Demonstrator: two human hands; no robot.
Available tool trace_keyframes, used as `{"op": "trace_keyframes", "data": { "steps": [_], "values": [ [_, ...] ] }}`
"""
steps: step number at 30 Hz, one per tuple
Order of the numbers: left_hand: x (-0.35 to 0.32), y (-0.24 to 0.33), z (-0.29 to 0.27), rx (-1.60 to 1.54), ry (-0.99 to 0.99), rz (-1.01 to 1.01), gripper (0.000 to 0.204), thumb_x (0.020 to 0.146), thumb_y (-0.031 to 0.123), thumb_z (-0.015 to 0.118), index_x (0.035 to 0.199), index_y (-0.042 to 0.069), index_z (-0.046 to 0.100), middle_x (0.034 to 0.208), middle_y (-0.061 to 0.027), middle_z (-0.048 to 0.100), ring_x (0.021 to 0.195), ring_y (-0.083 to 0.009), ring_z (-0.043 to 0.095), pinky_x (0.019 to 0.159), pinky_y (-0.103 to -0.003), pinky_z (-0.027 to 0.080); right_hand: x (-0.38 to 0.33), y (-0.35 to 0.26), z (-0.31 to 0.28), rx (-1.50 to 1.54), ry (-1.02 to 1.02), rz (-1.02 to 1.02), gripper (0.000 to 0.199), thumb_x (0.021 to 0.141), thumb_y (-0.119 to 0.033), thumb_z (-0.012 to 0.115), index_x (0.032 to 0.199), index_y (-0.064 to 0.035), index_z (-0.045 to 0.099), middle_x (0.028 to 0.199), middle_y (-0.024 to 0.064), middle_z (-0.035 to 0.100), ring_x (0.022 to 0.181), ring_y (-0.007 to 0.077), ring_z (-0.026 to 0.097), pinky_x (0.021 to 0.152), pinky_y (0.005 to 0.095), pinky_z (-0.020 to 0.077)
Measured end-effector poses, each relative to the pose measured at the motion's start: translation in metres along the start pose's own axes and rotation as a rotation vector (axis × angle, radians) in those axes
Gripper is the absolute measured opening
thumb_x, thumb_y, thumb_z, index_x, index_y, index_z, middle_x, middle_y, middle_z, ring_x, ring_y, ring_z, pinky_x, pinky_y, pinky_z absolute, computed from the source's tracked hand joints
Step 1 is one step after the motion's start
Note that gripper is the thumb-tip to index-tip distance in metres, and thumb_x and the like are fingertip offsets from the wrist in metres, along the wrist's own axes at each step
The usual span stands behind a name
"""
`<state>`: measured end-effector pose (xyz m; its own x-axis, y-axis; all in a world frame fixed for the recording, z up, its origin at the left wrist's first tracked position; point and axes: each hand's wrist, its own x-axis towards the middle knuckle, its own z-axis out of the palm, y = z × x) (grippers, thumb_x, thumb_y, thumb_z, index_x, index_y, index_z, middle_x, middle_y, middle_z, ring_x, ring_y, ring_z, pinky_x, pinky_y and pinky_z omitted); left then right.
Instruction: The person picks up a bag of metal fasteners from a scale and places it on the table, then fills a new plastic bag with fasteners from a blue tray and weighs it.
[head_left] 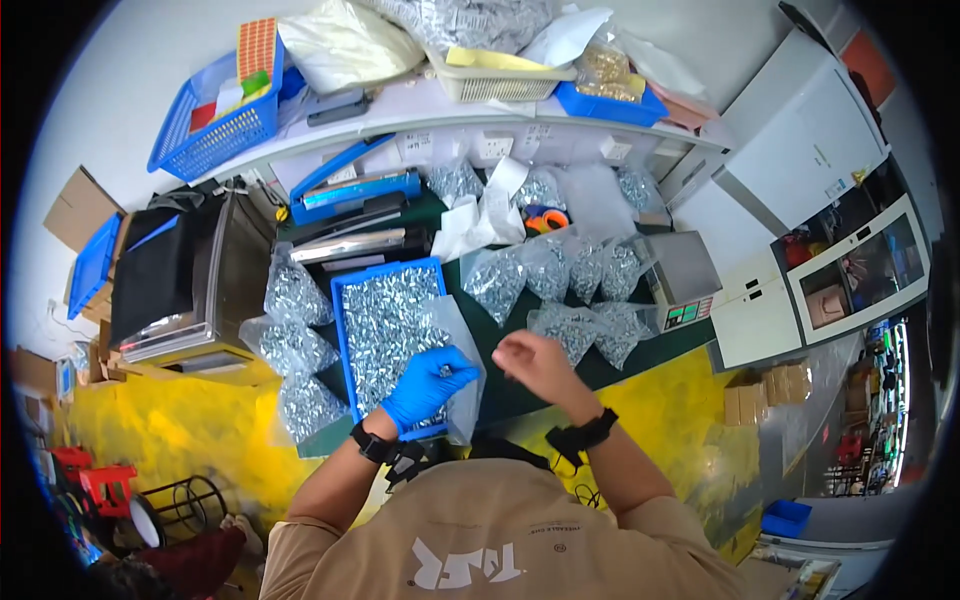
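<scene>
My left hand (430, 386), in a blue glove, is closed over the right side of a blue tray (338, 335) filled with small silvery metal parts (385, 315). Its fingers pinch a clear plastic bag (464, 412) that lies along the tray's right edge. Bare and apart from the bag, my right hand (542, 370) hovers over the green table top with its fingers curled together. Whether anything small sits between those fingertips cannot be made out.
Filled bags (296, 345) line the tray's left side; more bags (548, 268) stand at the right, beside a scale (683, 265). Behind are a blue sealer (360, 190), orange-handled scissors (546, 218) and crumpled white paper (487, 212). A shelf (400, 122) with baskets runs along the back.
</scene>
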<state>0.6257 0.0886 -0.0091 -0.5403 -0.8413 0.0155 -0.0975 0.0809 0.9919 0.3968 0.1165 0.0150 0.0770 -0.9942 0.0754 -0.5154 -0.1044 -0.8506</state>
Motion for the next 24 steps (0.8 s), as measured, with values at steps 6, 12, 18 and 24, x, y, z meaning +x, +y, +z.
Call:
{"op": "trace_keyframes", "data": {
  "steps": [6,12,18,24],
  "values": [
    [0.031,-0.004,0.048,0.351,0.026,0.142,0.017,0.090,0.022,0.069,0.086,0.007,0.062,0.079,-0.0162,0.063,0.070,-0.0339,0.063,0.061,-0.038,0.049,-0.013,0.035,0.015,0.055,0.031,0.265,0.026,0.090,-0.024,0.069,0.102,-0.0009,0.066,0.075,0.0113,0.069,0.066,0.0213,0.068,0.061,0.0317,0.0520],
    [0.040,-0.013,0.071,0.535,0.121,0.079,0.016,0.090,0.018,0.070,0.083,0.006,0.061,0.073,-0.0142,0.062,0.063,-0.0266,0.060,0.062,-0.034,0.050,-0.021,0.069,-0.015,0.121,-0.021,0.268,0.026,0.088,-0.019,0.063,0.109,-0.0033,0.066,0.073,0.0151,0.066,0.067,0.0288,0.067,0.062,0.0362,0.0521],
    [0.046,-0.064,0.069,-0.163,0.209,-0.136,0.016,0.089,0.019,0.070,0.085,0.004,0.064,0.073,-0.0055,0.065,0.069,-0.0167,0.062,0.065,-0.031,0.051,-0.021,0.092,-0.024,0.006,0.020,0.213,0.038,0.081,-0.008,0.060,0.119,-0.0063,0.063,0.069,0.0177,0.063,0.062,0.0295,0.067,0.057,0.0387,0.0500],
    [0.010,-0.075,0.036,-0.170,0.271,-0.713,0.027,0.091,0.023,0.067,0.100,-0.001,0.069,0.085,-0.0046,0.067,0.077,-0.0106,0.060,0.071,-0.027,0.050,0.001,0.105,-0.022,0.030,-0.012,0.091,0.042,0.082,-0.001,0.058,0.124,-0.0036,0.060,0.059,0.0097,0.060,0.052,0.0155,0.061,0.051,0.0313,0.0475]
  ]
}}
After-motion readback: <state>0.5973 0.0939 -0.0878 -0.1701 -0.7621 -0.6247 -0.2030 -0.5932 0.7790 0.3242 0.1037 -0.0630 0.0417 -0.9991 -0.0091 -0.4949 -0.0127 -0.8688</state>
